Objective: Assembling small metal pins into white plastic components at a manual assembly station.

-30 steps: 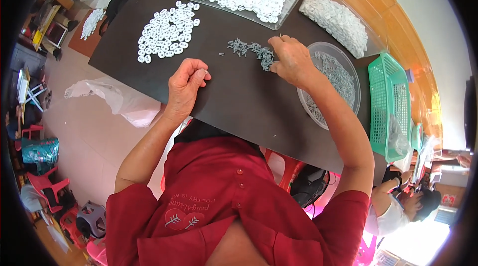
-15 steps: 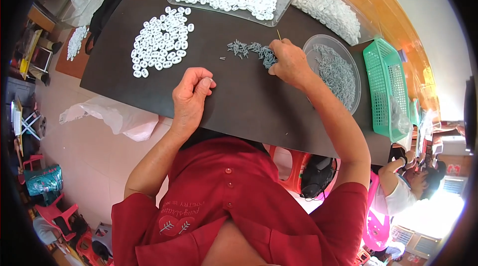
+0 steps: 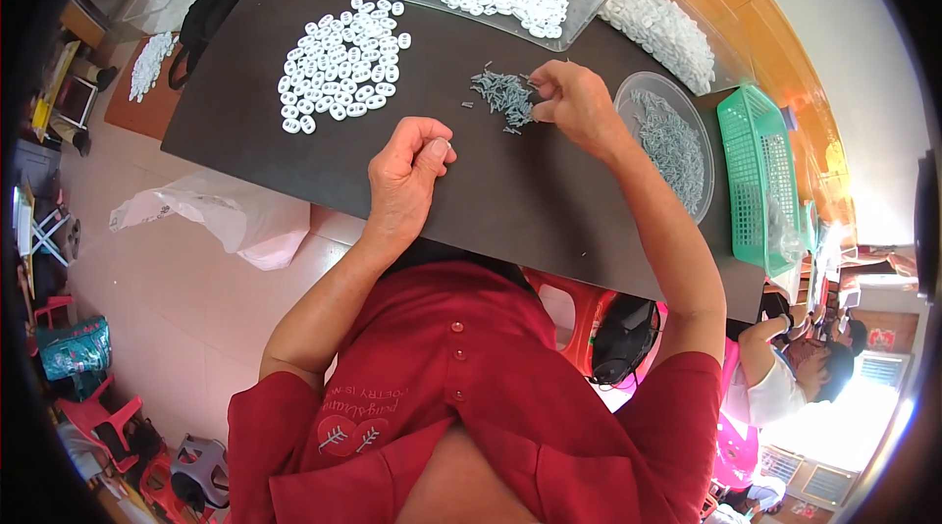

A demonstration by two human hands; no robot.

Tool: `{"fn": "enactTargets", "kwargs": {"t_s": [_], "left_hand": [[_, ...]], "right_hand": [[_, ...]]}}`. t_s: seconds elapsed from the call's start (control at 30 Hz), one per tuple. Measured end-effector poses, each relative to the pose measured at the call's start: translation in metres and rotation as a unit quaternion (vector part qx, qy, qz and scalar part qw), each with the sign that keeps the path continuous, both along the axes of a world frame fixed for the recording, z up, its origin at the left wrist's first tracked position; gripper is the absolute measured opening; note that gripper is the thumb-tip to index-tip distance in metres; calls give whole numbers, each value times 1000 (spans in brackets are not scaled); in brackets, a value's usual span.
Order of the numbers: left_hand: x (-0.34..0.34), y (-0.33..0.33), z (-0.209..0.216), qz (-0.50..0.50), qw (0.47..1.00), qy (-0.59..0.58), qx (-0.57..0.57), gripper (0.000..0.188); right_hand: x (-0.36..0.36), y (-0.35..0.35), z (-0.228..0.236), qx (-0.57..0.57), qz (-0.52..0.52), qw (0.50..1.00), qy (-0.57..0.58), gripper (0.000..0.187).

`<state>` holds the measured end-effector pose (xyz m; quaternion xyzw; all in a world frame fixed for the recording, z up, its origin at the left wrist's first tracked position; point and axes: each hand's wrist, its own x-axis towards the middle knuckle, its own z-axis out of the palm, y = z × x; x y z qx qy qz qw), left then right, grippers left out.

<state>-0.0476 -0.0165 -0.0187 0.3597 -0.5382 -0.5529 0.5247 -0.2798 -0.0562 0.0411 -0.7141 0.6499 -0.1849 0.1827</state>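
My left hand (image 3: pixel 407 176) is closed above the table's near part. A small white piece (image 3: pixel 447 143) shows at its fingertips, mostly hidden by them. Over the right side of a loose pile of small grey screws (image 3: pixel 502 95), my right hand (image 3: pixel 579 110) has its fingers curled, thumb and forefinger at the pile's edge. A thin stick-like tool is in its grip, barely showing now. One screw (image 3: pixel 467 104) lies apart to the left. Farther left, many white oval pieces with two holes (image 3: pixel 343 63) are spread on the dark table (image 3: pixel 245 131).
A clear bin (image 3: pixel 579 30) heaped with white pieces stands at the back, beside a bag of more (image 3: pixel 662 33). On the right are a round clear tub (image 3: pixel 708 181) of grey screws and a green basket (image 3: pixel 751 171). A person (image 3: pixel 785 367) sits beyond.
My view has shifted, so the table's things sit farther right. The screw pile is more bunched, and the right hand has moved to its right edge. The stick shows less. The left hand stays closed.
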Motion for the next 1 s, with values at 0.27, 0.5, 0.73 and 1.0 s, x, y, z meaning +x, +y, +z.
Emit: {"fn": "enactTargets", "kwargs": {"t_s": [0.27, 0.5, 0.73, 1.0], "left_hand": [[5, -1, 2, -36, 999, 22, 27, 10], [8, 2, 0, -25, 999, 21, 32, 10], [9, 7, 0, -24, 998, 21, 48, 11], [8, 3, 4, -6, 999, 22, 30, 12]], "right_hand": [[-4, -16, -26, -106, -19, 994, -26, 19], [32, -69, -17, -146, 65, 987, 26, 18], [41, -90, -42, -201, 133, 968, 71, 5], [39, -76, -21, -154, 125, 980, 2, 7]]}}
